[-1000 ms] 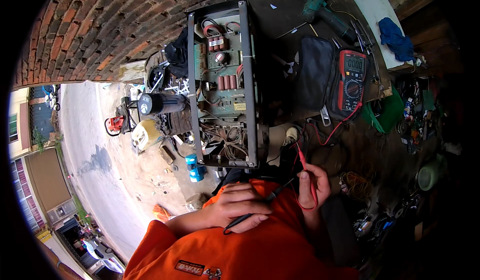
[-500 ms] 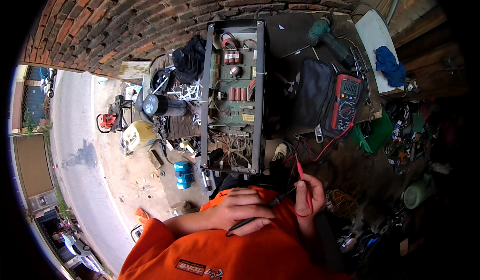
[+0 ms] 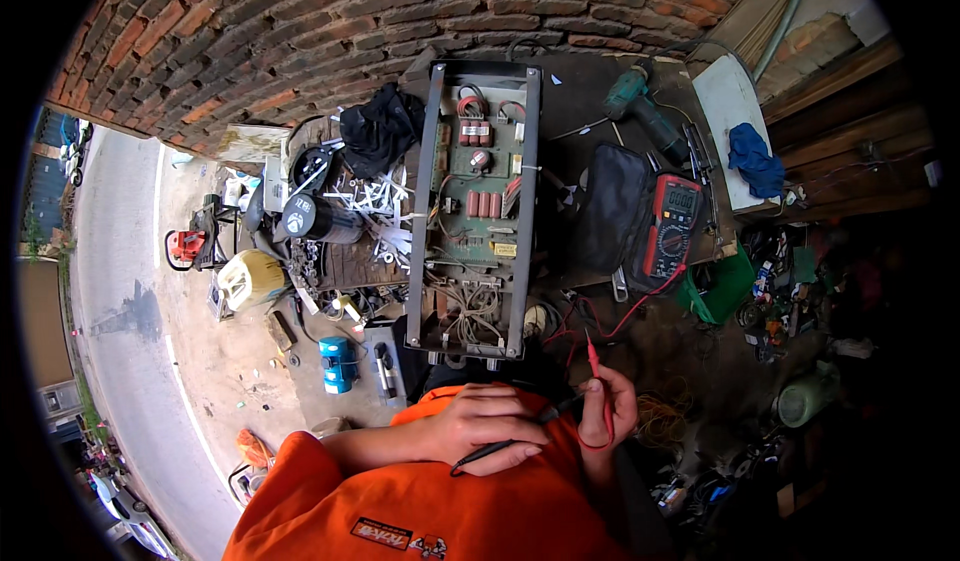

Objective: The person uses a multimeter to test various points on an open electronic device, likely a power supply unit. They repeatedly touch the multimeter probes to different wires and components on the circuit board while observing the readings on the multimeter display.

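Observation:
Close to my orange shirt, my left hand (image 3: 484,427) is closed around a black test probe (image 3: 488,451), its fingers curled over the handle. To its right, my right hand (image 3: 618,401) pinches a red test probe (image 3: 592,359) that points up and away from me. Neither probe touches the open-topped electronic unit (image 3: 480,223) in front of me, a long dark metal frame with a green circuit board, red-brown capacitors and bundled wires. A red and black multimeter (image 3: 664,239) lies right of the unit in its dark case (image 3: 610,201), with a red lead running from it.
A green cordless drill (image 3: 648,111) lies behind the multimeter. Left of the unit are a black cloth (image 3: 382,129), a dark spray can (image 3: 318,219) and white plastic strips (image 3: 380,193). A green bin (image 3: 722,289) stands at right, and a blue motor-like part (image 3: 338,365) sits on the ground at left.
My view has turned slightly, so the unit appears lower and the multimeter further left. Both hands keep nearly the same place and the same hold on the probes.

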Available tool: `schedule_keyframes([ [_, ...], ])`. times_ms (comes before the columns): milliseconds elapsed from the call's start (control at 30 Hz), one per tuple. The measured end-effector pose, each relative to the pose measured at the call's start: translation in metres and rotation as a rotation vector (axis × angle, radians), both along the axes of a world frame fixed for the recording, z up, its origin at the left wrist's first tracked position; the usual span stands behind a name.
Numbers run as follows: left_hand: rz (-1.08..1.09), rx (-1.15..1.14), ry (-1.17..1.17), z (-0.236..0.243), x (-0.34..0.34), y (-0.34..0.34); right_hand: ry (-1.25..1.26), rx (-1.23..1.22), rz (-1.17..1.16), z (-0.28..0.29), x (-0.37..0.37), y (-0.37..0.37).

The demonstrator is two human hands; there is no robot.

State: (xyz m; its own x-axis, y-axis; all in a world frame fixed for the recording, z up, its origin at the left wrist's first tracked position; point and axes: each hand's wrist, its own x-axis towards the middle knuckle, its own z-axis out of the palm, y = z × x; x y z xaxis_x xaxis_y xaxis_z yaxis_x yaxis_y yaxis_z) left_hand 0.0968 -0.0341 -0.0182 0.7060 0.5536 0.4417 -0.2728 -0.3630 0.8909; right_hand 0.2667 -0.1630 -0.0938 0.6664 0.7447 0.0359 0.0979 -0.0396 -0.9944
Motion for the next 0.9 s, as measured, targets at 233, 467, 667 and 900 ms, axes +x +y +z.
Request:
schedule_keyframes([
  [233, -0.019, -0.014, -0.032, -0.002, -0.006, 0.001, 0.026, 0.011, -0.027, 0.003, -0.008, -0.004],
  [467, -0.055, -0.025, -0.041, -0.002, -0.011, 0.001, 0.004, 0.036, -0.027, 0.011, -0.016, -0.002],
  [667, -0.064, -0.018, -0.057, -0.001, -0.014, 0.001, -0.017, 0.001, -0.027, 0.013, -0.021, -0.005],
  [900, -0.084, -0.026, -0.042, -0.004, -0.017, 0.0, -0.055, -0.013, -0.04, 0.009, -0.024, -0.008],
])
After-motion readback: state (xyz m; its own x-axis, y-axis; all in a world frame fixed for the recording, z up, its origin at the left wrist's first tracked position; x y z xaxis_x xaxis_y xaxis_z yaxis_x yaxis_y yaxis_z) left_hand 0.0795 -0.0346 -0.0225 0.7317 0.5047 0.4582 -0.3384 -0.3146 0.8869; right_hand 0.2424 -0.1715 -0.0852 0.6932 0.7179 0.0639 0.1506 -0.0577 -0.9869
